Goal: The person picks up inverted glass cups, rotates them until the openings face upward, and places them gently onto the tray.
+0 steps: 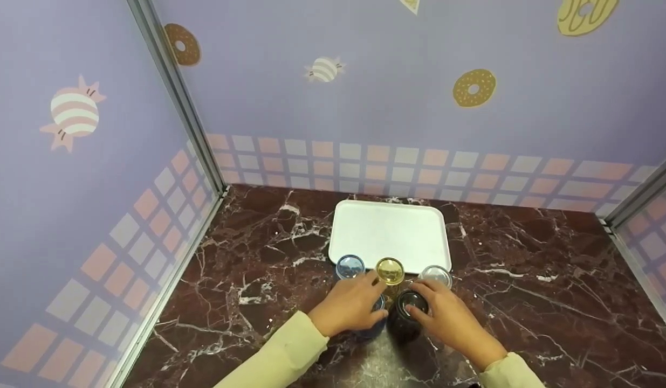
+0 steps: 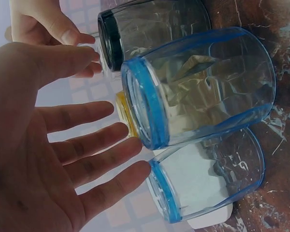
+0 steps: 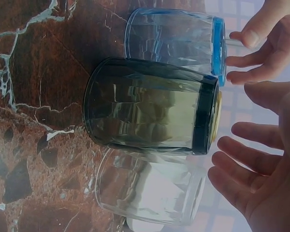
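Several see-through jars with thick rims stand grouped on the table. In the head view, a blue jar (image 1: 350,266), a yellow jar (image 1: 390,270) and a clear jar (image 1: 437,276) make the farther row. Nearer are a dark jar (image 3: 145,106) and a second blue jar (image 2: 208,92). My left hand (image 1: 350,304) is over the blue jars, its fingers spread near their rims, gripping nothing. Beside the dark jar's rim, my right hand (image 1: 448,318) has its fingers loosely bent around empty air. The wrist views hide most of the yellow jar.
A white rectangular tray (image 1: 389,231) lies behind the jars, close to the back wall. The table (image 1: 257,334) is dark red marble with white veins. Patterned purple panels (image 1: 386,97) in metal frames enclose its back and sides.
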Motion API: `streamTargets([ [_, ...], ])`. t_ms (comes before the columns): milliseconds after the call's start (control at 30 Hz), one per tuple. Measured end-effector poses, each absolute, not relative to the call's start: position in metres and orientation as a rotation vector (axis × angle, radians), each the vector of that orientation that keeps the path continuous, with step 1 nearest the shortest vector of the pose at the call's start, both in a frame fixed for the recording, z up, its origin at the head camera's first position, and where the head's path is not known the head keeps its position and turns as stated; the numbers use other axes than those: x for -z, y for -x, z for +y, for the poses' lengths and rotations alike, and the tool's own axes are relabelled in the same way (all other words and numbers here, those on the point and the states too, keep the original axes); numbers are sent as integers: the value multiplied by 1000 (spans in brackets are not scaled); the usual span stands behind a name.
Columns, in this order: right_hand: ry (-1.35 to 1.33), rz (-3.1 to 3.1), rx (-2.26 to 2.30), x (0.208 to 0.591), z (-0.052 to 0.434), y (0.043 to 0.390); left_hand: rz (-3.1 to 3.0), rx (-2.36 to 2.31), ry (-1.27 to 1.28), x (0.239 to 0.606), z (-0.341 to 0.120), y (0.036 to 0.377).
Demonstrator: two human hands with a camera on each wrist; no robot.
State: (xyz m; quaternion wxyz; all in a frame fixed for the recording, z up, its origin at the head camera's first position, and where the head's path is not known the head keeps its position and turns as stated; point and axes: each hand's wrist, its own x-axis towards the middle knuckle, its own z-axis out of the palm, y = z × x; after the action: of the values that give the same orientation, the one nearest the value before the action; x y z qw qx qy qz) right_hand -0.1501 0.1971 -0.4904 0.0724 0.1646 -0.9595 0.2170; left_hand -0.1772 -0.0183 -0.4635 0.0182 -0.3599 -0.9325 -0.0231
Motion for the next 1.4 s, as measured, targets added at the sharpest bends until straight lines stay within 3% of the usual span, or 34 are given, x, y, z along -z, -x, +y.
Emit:
streamTargets([
  [1400, -520, -2964, -705, 500, 191, 150, -2899, 10, 1165, 481, -16, 182],
])
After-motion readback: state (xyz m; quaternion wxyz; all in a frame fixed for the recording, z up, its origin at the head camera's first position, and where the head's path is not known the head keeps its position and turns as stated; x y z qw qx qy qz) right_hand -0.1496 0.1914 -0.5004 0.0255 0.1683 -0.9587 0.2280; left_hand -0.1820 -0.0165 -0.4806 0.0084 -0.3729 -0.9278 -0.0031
